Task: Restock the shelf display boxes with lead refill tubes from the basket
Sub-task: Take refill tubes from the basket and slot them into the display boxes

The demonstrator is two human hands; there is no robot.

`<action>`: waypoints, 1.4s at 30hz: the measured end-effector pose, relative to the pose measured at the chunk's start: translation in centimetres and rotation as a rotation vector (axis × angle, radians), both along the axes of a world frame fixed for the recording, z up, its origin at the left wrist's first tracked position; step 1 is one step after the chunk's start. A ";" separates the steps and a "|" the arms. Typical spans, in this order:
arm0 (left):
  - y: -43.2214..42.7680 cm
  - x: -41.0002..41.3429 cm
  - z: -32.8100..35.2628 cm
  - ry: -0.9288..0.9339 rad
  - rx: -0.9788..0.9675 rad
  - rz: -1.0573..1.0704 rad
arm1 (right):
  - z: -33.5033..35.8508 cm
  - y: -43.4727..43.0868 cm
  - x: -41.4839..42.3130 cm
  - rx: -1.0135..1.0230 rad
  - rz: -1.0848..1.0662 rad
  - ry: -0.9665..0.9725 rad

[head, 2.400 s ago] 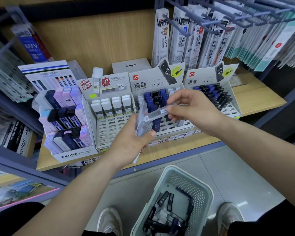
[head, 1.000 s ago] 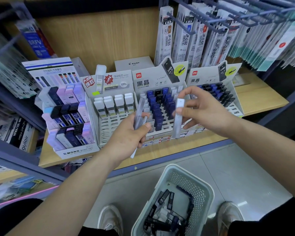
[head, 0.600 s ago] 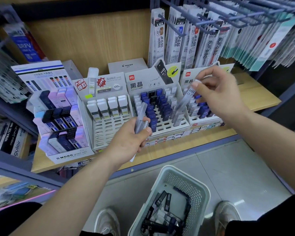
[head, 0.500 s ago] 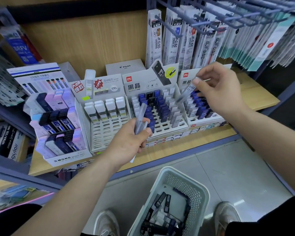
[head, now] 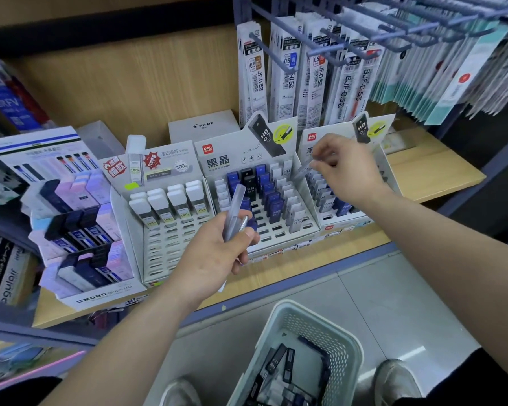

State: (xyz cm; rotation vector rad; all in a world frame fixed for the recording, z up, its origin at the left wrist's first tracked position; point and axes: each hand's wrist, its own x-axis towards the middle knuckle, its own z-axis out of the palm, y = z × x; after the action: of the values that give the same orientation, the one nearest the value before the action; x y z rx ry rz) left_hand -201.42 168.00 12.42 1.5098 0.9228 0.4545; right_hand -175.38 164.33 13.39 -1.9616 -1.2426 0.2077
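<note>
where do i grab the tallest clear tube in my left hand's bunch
Probably pinch the clear tube by its free upper end, from above: it stands tilted up out of the left hand, which wraps its lower part, leaving only the top exposed.

I log four display boxes in a row on the shelf: far-left box, second box, third box, right box. A carton sits behind the second and third. Hanging packs are above the right two. The basket stands on the floor before the shelf. The left hand holds tubes before the third box. The right hand pinches a single tube over the right box.
</note>
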 end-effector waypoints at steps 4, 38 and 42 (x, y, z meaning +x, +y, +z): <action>0.0 0.0 0.3 -0.012 -0.004 0.005 | -1.1 0.7 -0.4 -0.085 0.099 -0.124; -0.7 -0.6 2.2 -0.096 -0.123 -0.097 | 2.2 -1.8 -7.8 -0.192 0.550 0.365; -0.3 -0.8 2.3 -0.094 -0.118 -0.064 | 2.1 -2.2 -6.8 -0.165 0.448 0.479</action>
State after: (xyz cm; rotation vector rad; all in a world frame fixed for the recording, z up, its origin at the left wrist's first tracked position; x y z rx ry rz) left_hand -202.21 167.73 14.68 1.3945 0.8115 0.4143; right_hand -182.21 162.13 15.48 -1.6007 -1.3436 0.9714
